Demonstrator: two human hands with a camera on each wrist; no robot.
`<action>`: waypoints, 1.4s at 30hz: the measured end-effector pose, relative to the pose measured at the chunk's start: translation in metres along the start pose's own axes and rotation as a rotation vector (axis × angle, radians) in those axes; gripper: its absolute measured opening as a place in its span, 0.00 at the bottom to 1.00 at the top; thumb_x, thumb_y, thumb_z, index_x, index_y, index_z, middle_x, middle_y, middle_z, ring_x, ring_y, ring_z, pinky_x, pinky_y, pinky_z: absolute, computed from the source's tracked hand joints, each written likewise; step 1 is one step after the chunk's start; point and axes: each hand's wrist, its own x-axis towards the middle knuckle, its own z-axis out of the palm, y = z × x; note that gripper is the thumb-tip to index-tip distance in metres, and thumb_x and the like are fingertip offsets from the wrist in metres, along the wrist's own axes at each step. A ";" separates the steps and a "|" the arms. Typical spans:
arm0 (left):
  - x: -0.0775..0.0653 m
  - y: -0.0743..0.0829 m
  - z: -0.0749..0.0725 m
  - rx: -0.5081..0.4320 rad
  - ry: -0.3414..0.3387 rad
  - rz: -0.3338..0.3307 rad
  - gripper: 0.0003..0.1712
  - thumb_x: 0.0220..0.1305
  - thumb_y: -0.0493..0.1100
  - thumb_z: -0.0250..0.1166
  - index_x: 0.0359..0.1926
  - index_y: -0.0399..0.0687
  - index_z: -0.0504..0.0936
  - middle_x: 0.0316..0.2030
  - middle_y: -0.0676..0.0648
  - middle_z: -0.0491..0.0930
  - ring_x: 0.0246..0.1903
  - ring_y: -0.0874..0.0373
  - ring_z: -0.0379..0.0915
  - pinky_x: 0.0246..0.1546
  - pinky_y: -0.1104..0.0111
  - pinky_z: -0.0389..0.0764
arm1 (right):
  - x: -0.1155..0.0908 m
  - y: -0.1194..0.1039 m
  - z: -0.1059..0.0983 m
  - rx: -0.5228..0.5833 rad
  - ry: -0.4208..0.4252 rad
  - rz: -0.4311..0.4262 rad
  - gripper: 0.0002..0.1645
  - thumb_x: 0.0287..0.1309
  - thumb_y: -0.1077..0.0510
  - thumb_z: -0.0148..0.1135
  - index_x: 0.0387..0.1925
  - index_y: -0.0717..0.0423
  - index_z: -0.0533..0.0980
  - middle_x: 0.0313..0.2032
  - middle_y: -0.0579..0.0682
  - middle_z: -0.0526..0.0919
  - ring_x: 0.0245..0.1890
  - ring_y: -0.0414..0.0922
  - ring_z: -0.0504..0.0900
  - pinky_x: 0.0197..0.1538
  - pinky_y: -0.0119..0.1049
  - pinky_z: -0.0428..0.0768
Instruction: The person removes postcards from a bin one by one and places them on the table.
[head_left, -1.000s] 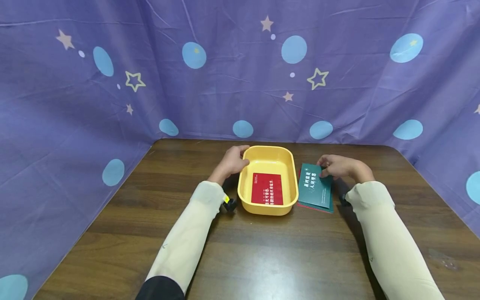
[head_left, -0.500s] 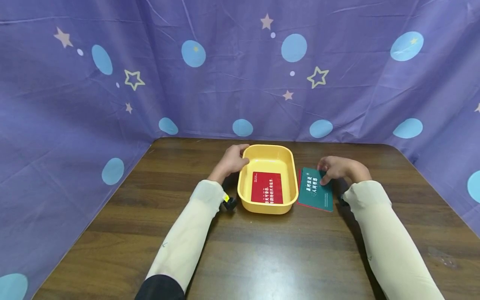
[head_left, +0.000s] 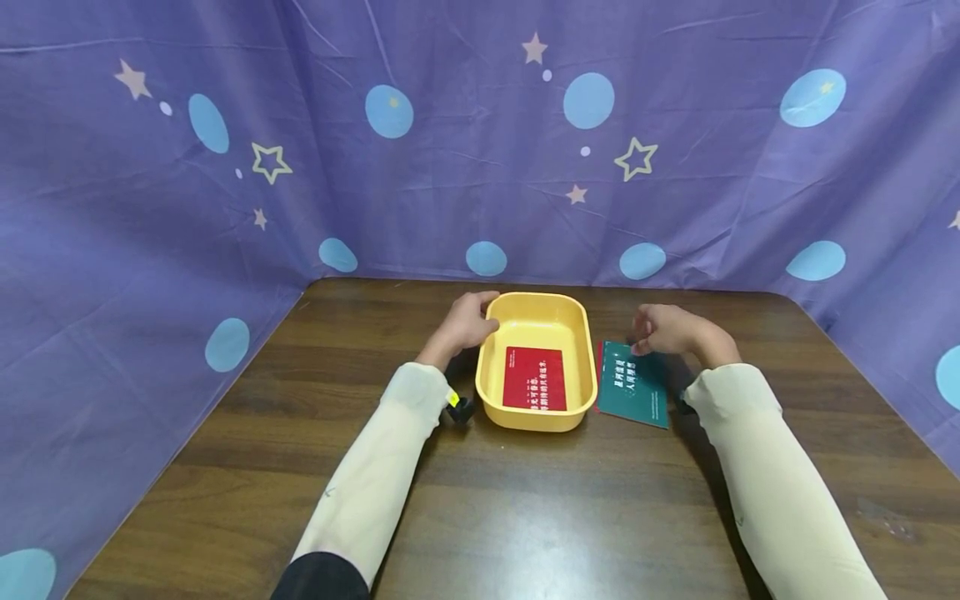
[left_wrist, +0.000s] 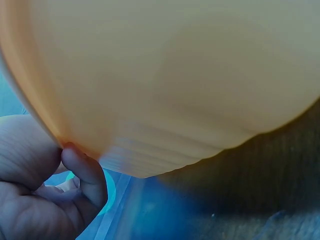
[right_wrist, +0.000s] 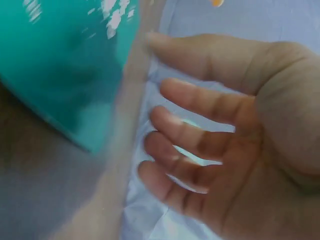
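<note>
Teal booklet (head_left: 635,397), red edge (head_left: 600,353) beneath, rest hidden

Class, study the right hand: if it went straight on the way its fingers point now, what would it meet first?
Most likely the green booklet, close by the right hand's thumb tip. Height is unclear; if it passed above, the yellow tray would probably come next.

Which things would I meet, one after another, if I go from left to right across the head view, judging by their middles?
Left hand, yellow tray, green booklet, right hand.
</note>
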 end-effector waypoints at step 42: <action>0.001 -0.002 0.002 0.024 0.024 0.009 0.34 0.55 0.32 0.59 0.65 0.39 0.68 0.45 0.40 0.78 0.38 0.54 0.76 0.36 0.69 0.80 | 0.063 -0.123 0.046 -0.271 -0.123 -0.219 0.54 0.45 0.34 0.69 0.64 0.65 0.64 0.56 0.59 0.74 0.55 0.52 0.72 0.62 0.46 0.69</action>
